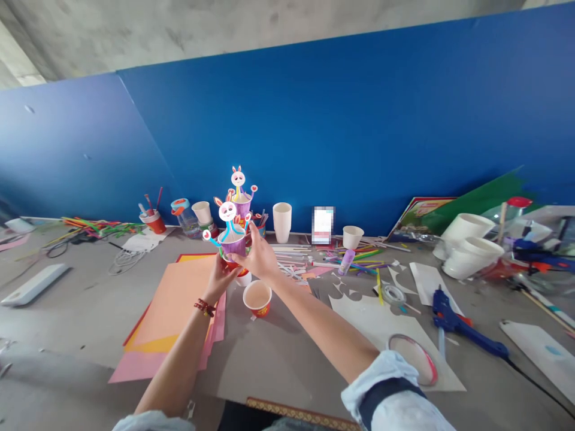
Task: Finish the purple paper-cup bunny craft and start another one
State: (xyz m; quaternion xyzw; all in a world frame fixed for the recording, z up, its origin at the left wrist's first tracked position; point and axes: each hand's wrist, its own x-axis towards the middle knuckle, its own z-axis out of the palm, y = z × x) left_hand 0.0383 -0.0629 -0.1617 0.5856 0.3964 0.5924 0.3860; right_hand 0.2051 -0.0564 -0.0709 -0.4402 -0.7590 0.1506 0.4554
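In front of me is a purple paper cup [236,246] with a white rabbit head [227,210] on a blue stem and little round paws on side arms, sticking up from it. My left hand [220,276] wraps its lower part from the left. From the right, my right hand [262,256] grips the same cup, thumb across its front and fingers up along its side. Behind it stands a similar cup with another rabbit head [238,178]. A red paper cup [257,301] stands upright just below my hands, and part of a white cup shows beneath them.
Orange and pink paper sheets [179,299] lie to the left. At right are white paper scraps, a roll of tape [394,293], a blue hot glue gun [462,326] with a cord, and white cups [474,256]. Stacked cups [282,221] and a phone-like screen [323,225] stand by the blue partition.
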